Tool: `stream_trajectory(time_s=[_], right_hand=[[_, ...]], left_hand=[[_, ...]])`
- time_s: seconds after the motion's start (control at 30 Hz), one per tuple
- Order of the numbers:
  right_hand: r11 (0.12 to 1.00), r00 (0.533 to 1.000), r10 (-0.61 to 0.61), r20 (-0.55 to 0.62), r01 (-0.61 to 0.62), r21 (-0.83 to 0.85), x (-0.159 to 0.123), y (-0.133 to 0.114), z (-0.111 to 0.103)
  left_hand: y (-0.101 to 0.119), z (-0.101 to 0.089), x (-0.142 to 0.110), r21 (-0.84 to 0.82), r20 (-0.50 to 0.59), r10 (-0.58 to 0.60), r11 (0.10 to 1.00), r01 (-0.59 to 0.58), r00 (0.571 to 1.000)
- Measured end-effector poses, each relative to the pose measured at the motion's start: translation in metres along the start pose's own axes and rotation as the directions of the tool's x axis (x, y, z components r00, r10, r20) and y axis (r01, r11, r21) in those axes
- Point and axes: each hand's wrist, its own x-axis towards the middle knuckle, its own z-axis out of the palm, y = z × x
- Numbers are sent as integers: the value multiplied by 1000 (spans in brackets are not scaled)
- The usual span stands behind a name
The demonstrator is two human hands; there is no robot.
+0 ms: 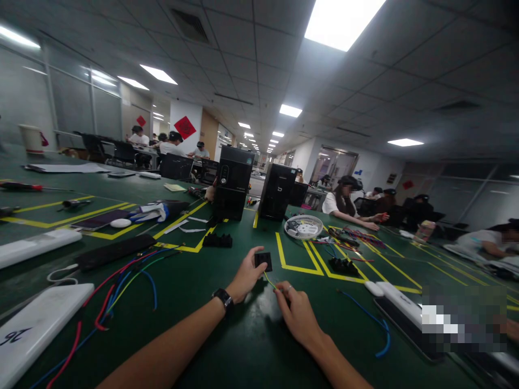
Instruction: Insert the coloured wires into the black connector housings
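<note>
My left hand (246, 275), with a watch on its wrist, is closed on a small black terminal block (263, 260), held above the green table. A thin yellow-green wire (269, 280) runs from the lower side of the block to my right hand (298, 309). The fingertips of that hand pinch the wire a short way below the block. Whether the wire's end is inside the block I cannot tell. Similar black blocks lie farther off, one at the left (218, 240) and one at the right (344, 266).
Red, blue and green wires (121, 286) lie left of my arms, near a white power bank (44, 319). A blue wire (367, 313) lies at the right. Two black computer towers (234, 183) and a round white basket (303, 227) stand beyond. A person (344, 202) sits across the table.
</note>
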Motion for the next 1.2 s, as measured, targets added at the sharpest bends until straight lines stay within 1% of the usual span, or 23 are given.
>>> stream_trajectory(time_s=[0.07, 0.1, 0.17, 0.23, 0.27, 0.33, 0.43, 0.53, 0.63, 0.7, 0.8, 0.87, 1.0, 1.07, 1.13, 1.2], right_hand=[[1000, 1000, 0, -3, 0, 0, 0, 0, 0], [1000, 1000, 1, -1, -1, -3, 0, 0, 0], [1000, 1000, 0, 24, 1, -25, 0, 1, 3], [998, 997, -4, 73, 9, -66, -1, 2, 6], [996, 995, -4, 99, 12, -86, -1, 2, 7], [993, 991, 18, 134, -2, -121, -1, 0, 8], [985, 987, 75, 141, -52, -162, 0, -4, 4], [986, 986, 64, 155, -39, -160, 1, -8, -3], [994, 987, 38, 157, -21, -111, 2, -9, -6], [996, 989, 43, 141, -32, -80, 2, -7, -5], [997, 993, 46, 104, -40, -61, 2, -5, -3], [998, 994, 35, 102, -29, -58, 1, -5, -2], [999, 990, -27, 140, 32, -33, 0, -5, -5], [998, 989, -51, 139, 53, -14, 0, -4, -7], [999, 990, -54, 128, 54, 3, 0, -3, -7], [1000, 992, -29, 120, 29, 4, 0, -1, -7]], left_hand=[[1, 0, 0, 43, 27, 58, 997, -59, 998], [2, 1, 0, 40, 27, 65, 997, -66, 998], [4, 2, 0, -34, -10, 21, 999, -21, 1000], [4, 4, 0, -151, -62, -51, 988, 41, 997], [4, 5, -1, -199, -82, -77, 978, 60, 994], [4, 6, -1, -245, -98, -89, 968, 62, 991], [4, 9, -3, -229, -92, -68, 972, 45, 993], [3, 12, -3, -202, -72, -52, 979, 37, 996], [1, 14, -4, -200, -29, -92, 976, 84, 995], [1, 14, -5, -237, 7, -133, 963, 130, 991], [2, 13, -7, -293, 26, -134, 946, 136, 991], [3, 13, -9, -279, 14, -118, 953, 117, 993], [3, 16, -10, -178, -52, -87, 981, 76, 995], [2, 19, -10, -159, -78, -66, 986, 53, 995], [1, 23, -10, -161, -92, -58, 986, 42, 994], [1, 25, -11, -175, -96, -64, 984, 47, 993]])
